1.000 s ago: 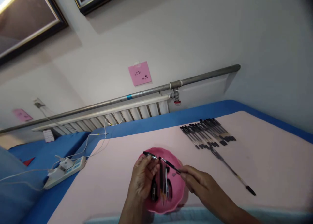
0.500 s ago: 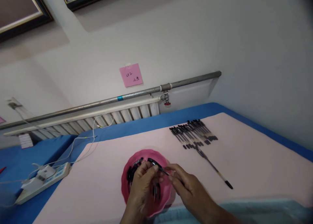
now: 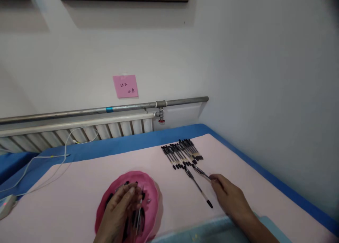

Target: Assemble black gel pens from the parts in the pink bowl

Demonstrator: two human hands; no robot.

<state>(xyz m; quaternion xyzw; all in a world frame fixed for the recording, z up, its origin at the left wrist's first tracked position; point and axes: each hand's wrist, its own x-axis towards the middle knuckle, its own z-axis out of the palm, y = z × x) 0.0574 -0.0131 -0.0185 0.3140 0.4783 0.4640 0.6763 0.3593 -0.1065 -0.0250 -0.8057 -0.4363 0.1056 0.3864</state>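
A pink bowl (image 3: 150, 190) with several black pen parts in it sits on the pink mat. My left hand (image 3: 119, 209) hovers over the bowl, fingers curled among the pen parts; what they grip is hidden. My right hand (image 3: 230, 199) reaches out to the right and pinches one black pen (image 3: 201, 172) by its near end, the tip pointing at a neat row of black pens (image 3: 181, 153). One more pen (image 3: 198, 188) lies apart on the mat, just left of my right hand.
The pink mat (image 3: 79, 179) covers a blue table (image 3: 119, 146) against a white wall. A radiator (image 3: 79, 131) and pipe (image 3: 106, 110) run behind. White cables (image 3: 39, 158) trail at left to a power strip (image 3: 6, 204). A pink note (image 3: 125, 86) hangs on the wall.
My right hand has carried a pen from over the bowl out to the right, toward the row of pens. My left hand stayed over the bowl. The view swung right.
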